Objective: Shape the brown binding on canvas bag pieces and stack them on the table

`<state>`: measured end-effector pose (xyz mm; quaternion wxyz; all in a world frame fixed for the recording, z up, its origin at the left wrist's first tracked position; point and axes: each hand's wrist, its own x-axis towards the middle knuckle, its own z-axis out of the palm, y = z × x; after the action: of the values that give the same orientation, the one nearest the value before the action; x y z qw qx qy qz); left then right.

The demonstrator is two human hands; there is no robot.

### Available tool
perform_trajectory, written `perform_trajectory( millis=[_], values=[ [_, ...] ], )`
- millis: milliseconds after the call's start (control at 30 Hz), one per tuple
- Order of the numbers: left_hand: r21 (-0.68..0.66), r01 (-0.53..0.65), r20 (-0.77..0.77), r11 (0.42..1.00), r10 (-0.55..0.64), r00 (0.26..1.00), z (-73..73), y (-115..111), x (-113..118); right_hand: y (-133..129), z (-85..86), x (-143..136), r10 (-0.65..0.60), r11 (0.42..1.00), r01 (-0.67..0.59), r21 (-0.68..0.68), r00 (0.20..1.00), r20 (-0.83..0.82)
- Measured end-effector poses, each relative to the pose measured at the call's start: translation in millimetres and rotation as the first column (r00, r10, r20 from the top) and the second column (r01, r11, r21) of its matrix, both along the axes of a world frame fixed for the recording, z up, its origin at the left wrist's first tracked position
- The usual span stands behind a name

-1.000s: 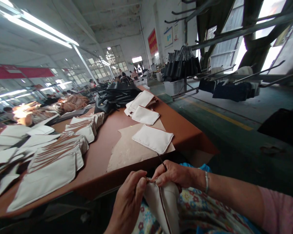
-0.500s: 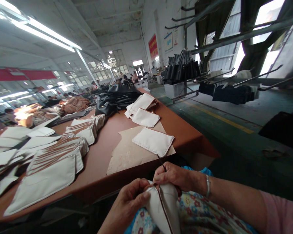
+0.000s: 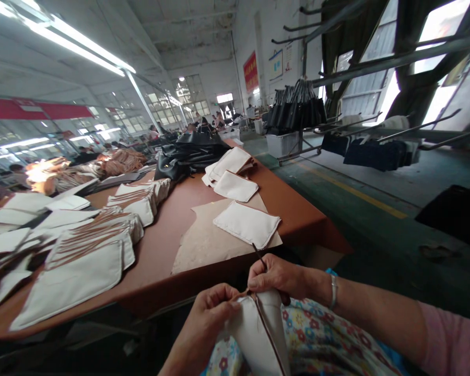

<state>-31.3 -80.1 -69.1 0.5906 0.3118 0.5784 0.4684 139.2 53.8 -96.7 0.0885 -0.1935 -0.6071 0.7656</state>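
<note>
A white pouch with a brown-edged opening (image 3: 254, 331) lies over my lap, below the table edge. My left hand (image 3: 211, 318) pinches its upper left corner. At the upper right of the pouch is my right hand (image 3: 278, 277), its fingers closed round a thin dark tool (image 3: 259, 256) whose tip points up and left. The fingertips of both hands are close together at the pouch's top edge. A finished-looking flat white pouch (image 3: 246, 224) rests on a brown paper sheet (image 3: 199, 240) just beyond my hands.
On the brown table (image 3: 164, 245), rows of white pouches (image 3: 78, 277) stand at the left. More white pouches (image 3: 235, 185) and black leather pieces (image 3: 191, 154) lie farther back. A rack with black bags (image 3: 295, 112) stands beyond the table's right side.
Both hands and the pouch's top edge have shifted slightly, and the tool's tip sits a little higher. The view has moved a little. Both hands keep their hold.
</note>
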Motion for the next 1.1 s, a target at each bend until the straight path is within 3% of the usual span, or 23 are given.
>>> perform_trajectory(
  millis=[167,367,467,533,567,600,700,733,767,833,900,967,1000,1100],
  values=[
    [0.001,-0.066,0.04,0.998,0.066,0.997,12.5,-3.7,10.5,-3.2,-7.0,-0.1,0.002,0.996,-0.004,-0.091,1.0,-0.016],
    [0.013,-0.133,0.194,0.991,0.128,0.973,12.2,-6.2,18.6,-6.7,-4.4,0.8,-0.026,0.996,0.024,-0.085,0.999,-0.022],
    [0.027,-0.126,0.24,0.992,0.116,0.964,9.7,-8.5,17.5,-2.8,-4.0,-0.2,-0.024,0.999,0.023,0.032,0.999,0.027],
    [-0.004,-0.131,0.213,0.991,0.129,0.968,8.2,-9.7,15.1,1.4,-1.5,0.4,-0.068,0.971,0.06,0.23,0.997,0.03],
    [-0.024,-0.145,0.191,0.989,0.147,0.971,7.6,-10.0,13.6,3.3,1.8,1.7,-0.108,0.923,0.099,0.373,0.994,0.005],
    [-0.037,-0.162,0.171,0.986,0.166,0.971,7.1,-10.2,12.0,4.6,6.9,4.0,-0.155,0.838,0.15,0.525,0.987,-0.036],
    [-0.053,-0.19,0.125,0.98,0.196,0.973,5.1,-9.6,8.0,3.2,32.3,16.1,-0.217,0.49,0.221,0.843,0.968,-0.128],
    [-0.053,-0.192,0.113,0.98,0.197,0.974,4.3,-9.2,7.3,0.7,42.5,21.1,-0.194,0.426,0.194,0.884,0.974,-0.12],
    [-0.054,-0.193,0.097,0.98,0.197,0.975,3.3,-8.6,7.1,-2.7,52.3,26.2,-0.155,0.405,0.152,0.902,0.983,-0.097],
    [-0.04,-0.203,0.052,0.978,0.205,0.977,1.3,-7.4,8.2,-10.3,68.2,35.2,-0.058,0.458,0.041,0.888,0.998,-0.016],
    [-0.011,-0.219,-0.014,0.976,0.219,0.976,0.6,-6.1,11.3,-15.9,76.0,41.4,0.045,0.616,-0.109,0.78,0.994,0.103],
    [0.016,-0.217,-0.086,0.976,0.218,0.972,1.9,-4.9,15.7,-17.0,75.2,44.2,0.167,0.799,-0.273,0.536,0.956,0.24],
    [0.028,-0.209,-0.117,0.978,0.21,0.971,3.3,-4.4,18.0,-15.8,72.5,44.4,0.231,0.855,-0.334,0.396,0.93,0.286],
    [0.049,-0.163,-0.212,0.985,0.169,0.962,8.7,-3.1,24.5,-7.9,61.4,41.6,0.329,0.898,-0.408,0.167,0.873,0.361]
  ],
)
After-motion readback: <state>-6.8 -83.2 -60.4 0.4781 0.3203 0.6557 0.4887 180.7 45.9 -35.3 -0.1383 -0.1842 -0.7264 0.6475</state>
